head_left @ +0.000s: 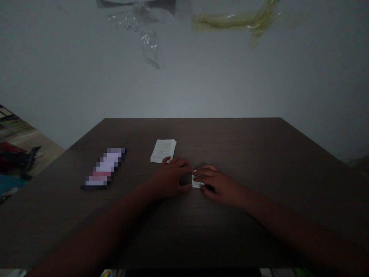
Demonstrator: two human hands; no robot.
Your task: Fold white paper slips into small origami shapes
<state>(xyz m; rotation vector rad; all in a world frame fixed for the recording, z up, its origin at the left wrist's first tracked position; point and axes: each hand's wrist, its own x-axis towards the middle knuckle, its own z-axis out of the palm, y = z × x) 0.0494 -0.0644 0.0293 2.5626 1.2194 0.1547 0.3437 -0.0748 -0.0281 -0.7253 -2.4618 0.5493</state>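
A small piece of white paper lies on the table between my two hands, partly covered by my right fingers. My right hand rests over it with the fingers stretched out and apart, the thumb near its lower edge. At the paper's left edge is my left hand, its fingers loosely curved and the thumb apart from them. Whether the left fingertips touch the paper I cannot tell. Just beyond my left hand sits a stack of printed white sheets, and one left finger reaches its near edge.
A phone with a blurred screen lies on the left of the dark wooden table. A pale wall with pieces of tape rises behind the table. Assorted items are on the floor at left.
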